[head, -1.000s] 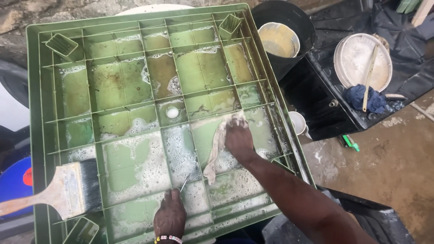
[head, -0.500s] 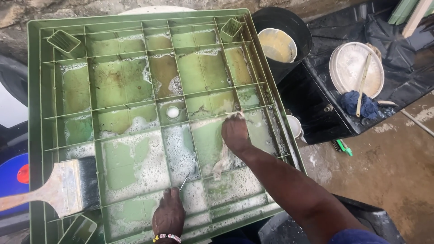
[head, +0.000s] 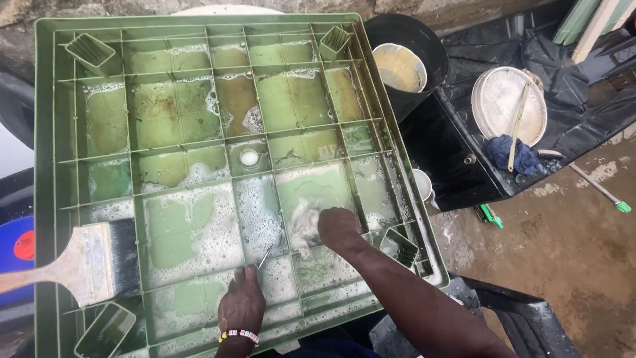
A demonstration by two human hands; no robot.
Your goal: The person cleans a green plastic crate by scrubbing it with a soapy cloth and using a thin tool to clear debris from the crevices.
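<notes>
here the green ribbed tray (head: 199, 132), soapy and wet, lies flat. the right hand (head: 338, 225) presses a pale rag (head: 303, 229) near its lower right corner; the left hand (head: 242, 308) grips its lower edge.

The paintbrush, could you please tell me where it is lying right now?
In the head view the paintbrush lies at the left edge of the soapy green tray, bristles pointing inward, left of the left hand and apart from it.

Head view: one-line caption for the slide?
Right hand presses a soapy white rag into a ribbed green plastic panel; left hand braces it.
</notes>
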